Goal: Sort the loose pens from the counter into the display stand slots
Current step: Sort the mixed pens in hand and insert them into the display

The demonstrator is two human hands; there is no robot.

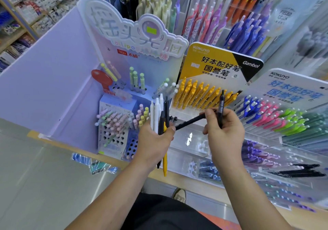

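Note:
My left hand [156,141] grips a bunch of pens [158,116]: white ones, black ones and a yellow one whose tip hangs below my palm. My right hand [224,128] holds an upright dark pen [221,105], and a black pen [190,122] lies slanted between both hands, its lower end at my left thumb. Behind the hands stands the yellow Kokuyo display stand [209,65] with a row of yellow pens [200,95]. A clear acrylic tray [188,139] sits just beneath my hands.
A purple lollipop-pen stand [117,123] with pastel pens is at the left. Tiered rows of blue, pink, green and purple pens [276,121] fill the right. Black pens [301,172] lie in a lower right tray. A wrapped blue packet [94,162] rests on the counter edge.

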